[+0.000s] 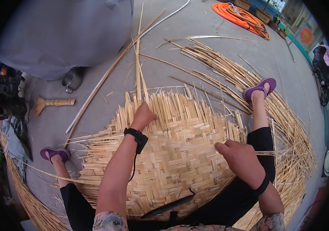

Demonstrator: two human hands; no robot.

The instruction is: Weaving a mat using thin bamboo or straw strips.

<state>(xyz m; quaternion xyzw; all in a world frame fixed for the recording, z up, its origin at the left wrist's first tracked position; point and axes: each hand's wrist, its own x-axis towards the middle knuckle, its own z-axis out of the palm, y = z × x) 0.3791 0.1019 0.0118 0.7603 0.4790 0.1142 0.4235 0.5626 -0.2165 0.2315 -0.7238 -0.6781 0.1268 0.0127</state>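
Person seated on a concrete floor (195, 27), legs spread, with a partly woven bamboo mat (172, 154) lying between the legs and under both forearms. Left hand (143, 114) is closed around the base of a long upright strip (138, 57) at the mat's far edge; fingers curled tight, strip rising away from the hand toward the top of the view. Right hand (238, 154) lies on the mat's right side, fingers drawn together, pinching a thin horizontal strip (187, 143) that runs from this hand leftward across the weave, just below the left wrist. A black wristband (136, 135) sits on the left wrist. A dark knife-like blade (168, 206) lies on the mat near the body, behind both hands. Loose bamboo strips (249, 81) fan out beyond and to the right of the right hand, passing under a foot in a purple sandal (259, 88). Left of the left hand, well apart: a small straw broom (53, 103) and a metal pot (72, 79). An orange hose (241, 16) is coiled far beyond both hands.
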